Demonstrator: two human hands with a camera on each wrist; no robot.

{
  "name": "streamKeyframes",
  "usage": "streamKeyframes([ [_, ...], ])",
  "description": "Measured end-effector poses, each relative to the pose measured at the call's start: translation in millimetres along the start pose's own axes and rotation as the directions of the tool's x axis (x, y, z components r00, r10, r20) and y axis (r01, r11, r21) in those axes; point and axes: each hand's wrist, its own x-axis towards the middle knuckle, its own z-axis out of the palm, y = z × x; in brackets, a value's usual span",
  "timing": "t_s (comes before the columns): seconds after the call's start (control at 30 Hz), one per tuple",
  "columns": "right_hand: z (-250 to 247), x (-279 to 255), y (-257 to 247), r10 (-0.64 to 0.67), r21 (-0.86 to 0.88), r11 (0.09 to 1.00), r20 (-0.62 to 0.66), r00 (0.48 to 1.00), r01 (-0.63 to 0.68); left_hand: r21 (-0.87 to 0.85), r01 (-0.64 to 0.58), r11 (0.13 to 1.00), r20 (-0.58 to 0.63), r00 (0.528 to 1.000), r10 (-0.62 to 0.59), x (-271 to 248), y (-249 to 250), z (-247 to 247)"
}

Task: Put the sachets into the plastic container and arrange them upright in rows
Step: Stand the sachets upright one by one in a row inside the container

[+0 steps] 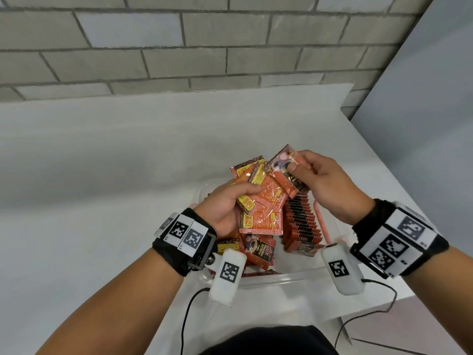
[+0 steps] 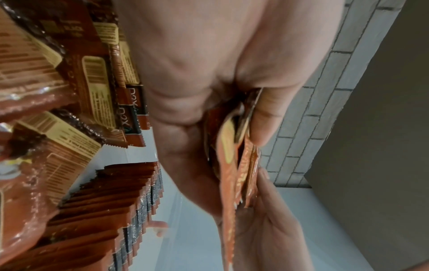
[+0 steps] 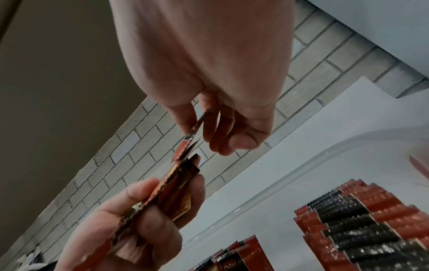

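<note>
My left hand grips a fanned bunch of red and yellow sachets above the clear plastic container. The same bunch of sachets shows edge-on between thumb and fingers in the left wrist view. My right hand pinches the top sachet of that bunch; the right wrist view shows this sachet between thumb and forefinger. A row of upright sachets stands along the container's right side, also seen as the row. Loose sachets lie in the container's left part.
The container sits on a white table against a grey brick wall. The table's right edge runs close to the container. Cables hang from the wrist cameras near the front edge.
</note>
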Motion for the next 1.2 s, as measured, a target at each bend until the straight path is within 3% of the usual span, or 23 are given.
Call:
streamKeyframes([
  [0.2,2.2,-1.2,2.7,0.008,-0.065,0.998,0.065,0.998,-0.003,0.039,-0.055,0.998,-0.025,0.998,0.056,-1.0,-2.5,3.1],
  [0.37,-0.2,-4.4,9.7,0.039,-0.006,0.999,0.053,0.998,-0.039,-0.112,-0.04,0.993,-0.043,0.998,0.035,-2.3,-1.5,1.6],
  [0.6,-7.1,-3.6,13.7,0.177,0.265,0.944,0.094,0.98,-0.196,-0.138,-0.12,0.983,-0.038,0.993,0.115,-2.2,2.1,-3.7],
  [0.8,-8.1,-2.6,10.4,0.243,0.579,0.768,0.134,0.961,-0.275,-0.044,-0.232,0.972,-0.077,0.971,0.228,1.0,-1.5,-4.4],
  [1.07,11.8,1.5,11.0,0.277,0.429,0.837,0.2,0.94,-0.338,0.125,-0.298,0.946,-0.114,0.943,0.312,7.6,-3.7,2.9],
  [1.2,13.1,5.0,9.5,0.298,0.406,0.845,0.182,0.937,-0.348,0.086,-0.275,0.958,-0.119,0.952,0.283,9.7,-3.9,4.9],
])
